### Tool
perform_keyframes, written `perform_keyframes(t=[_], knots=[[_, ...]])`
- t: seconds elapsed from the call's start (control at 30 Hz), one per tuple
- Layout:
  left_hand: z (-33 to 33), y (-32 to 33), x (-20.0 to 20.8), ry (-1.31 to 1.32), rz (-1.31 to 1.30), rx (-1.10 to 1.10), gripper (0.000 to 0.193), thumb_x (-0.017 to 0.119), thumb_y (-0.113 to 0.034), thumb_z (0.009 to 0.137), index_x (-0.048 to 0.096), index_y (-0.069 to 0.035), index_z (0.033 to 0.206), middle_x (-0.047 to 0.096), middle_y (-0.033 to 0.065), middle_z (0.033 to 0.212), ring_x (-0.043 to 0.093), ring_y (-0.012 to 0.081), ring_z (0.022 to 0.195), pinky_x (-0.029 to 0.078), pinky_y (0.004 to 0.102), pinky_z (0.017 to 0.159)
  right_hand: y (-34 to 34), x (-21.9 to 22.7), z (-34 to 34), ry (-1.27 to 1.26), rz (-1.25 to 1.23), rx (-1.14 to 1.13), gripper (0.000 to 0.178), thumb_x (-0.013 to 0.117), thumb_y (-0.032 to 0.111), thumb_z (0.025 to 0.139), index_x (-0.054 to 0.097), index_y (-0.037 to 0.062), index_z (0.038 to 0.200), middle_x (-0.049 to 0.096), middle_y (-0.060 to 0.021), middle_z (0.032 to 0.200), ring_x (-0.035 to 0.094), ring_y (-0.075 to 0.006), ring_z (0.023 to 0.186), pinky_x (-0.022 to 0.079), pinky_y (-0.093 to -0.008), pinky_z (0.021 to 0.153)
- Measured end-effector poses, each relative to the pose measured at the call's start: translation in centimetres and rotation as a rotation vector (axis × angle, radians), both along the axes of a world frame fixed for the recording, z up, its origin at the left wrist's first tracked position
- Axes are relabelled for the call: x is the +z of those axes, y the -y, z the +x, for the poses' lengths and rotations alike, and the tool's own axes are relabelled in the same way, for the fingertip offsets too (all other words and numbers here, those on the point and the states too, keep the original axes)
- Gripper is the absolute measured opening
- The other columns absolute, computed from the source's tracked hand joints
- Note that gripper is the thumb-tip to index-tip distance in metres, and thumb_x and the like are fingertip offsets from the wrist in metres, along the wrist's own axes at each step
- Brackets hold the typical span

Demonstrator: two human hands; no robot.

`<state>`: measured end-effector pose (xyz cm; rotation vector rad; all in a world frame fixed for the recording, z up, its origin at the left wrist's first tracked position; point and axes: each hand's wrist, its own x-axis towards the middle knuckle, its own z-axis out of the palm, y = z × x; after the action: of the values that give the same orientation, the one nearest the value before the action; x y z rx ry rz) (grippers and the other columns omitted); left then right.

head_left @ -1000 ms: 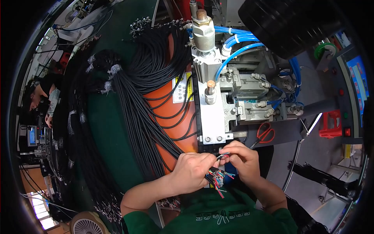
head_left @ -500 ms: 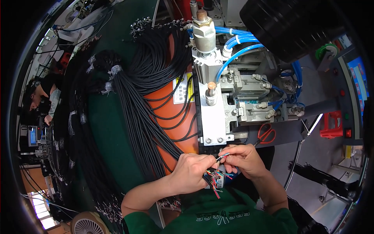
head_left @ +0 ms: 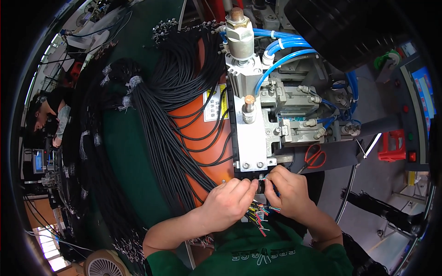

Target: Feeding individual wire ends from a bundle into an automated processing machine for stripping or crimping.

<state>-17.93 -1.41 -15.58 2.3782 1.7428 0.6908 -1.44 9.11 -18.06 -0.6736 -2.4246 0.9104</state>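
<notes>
My left hand (head_left: 231,201) is closed in a pinch round the end of a black cable, whose thin coloured wires (head_left: 261,179) show between my two hands. With thumb and forefinger, my right hand (head_left: 290,191) grips the tips of those wires. Both hands are at the near end of the metal press fixture (head_left: 251,142). Below my left hand, several other cable ends fan out with red, yellow and blue wires (head_left: 258,214). The long bundle of black cables (head_left: 161,138) runs from there up and left across the orange surface (head_left: 216,174).
Red-handled scissors (head_left: 315,158) lie right of the fixture. Blue air hoses (head_left: 287,43) curve above it. More cable bundles (head_left: 92,152) hang over the green table (head_left: 122,138). A red stool (head_left: 392,147) and a screen (head_left: 423,89) stand right; another person (head_left: 57,112) is far left.
Both hands have moved slightly up, closer to the fixture's near end. My right hand has turned knuckles-up, and the wires between the hands now sit against the fixture.
</notes>
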Motion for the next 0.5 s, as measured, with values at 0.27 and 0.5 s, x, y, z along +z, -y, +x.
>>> perform_keyframes(t=[0.27, 0.5], knots=[[0.09, -0.13, 0.21, -0.008, -0.084, 0.021, 0.044, 0.058, -0.006, 0.066, 0.06, 0.008, 0.108, 0.056, 0.011, 0.09, 0.055, 0.021, 0.071, 0.048, 0.03, 0.06, 0.27, -0.09, -0.07, -0.031, 0.005, -0.023, 0.007, 0.063, 0.0, 0.078, 0.058, 0.0001, 0.082, 0.058, -0.0105, 0.079, 0.058, -0.0272, 0.057, 0.045, -0.0341, 0.049], [0.07, -0.16, -0.23, 0.01, 0.0, 0.028, 0.039, 0.058, -0.008, 0.071, 0.058, 0.008, 0.106, 0.051, 0.0084, 0.085, 0.052, 0.0182, 0.072, 0.046, 0.028, 0.056, 0.67, -0.4, 0.03, -0.046, 0.089, -0.068, 0.006, 0.062, 0.004, 0.081, 0.059, 0.0011, 0.084, 0.057, -0.0085, 0.08, 0.061, -0.0238, 0.063, 0.048, -0.0325, 0.054]])
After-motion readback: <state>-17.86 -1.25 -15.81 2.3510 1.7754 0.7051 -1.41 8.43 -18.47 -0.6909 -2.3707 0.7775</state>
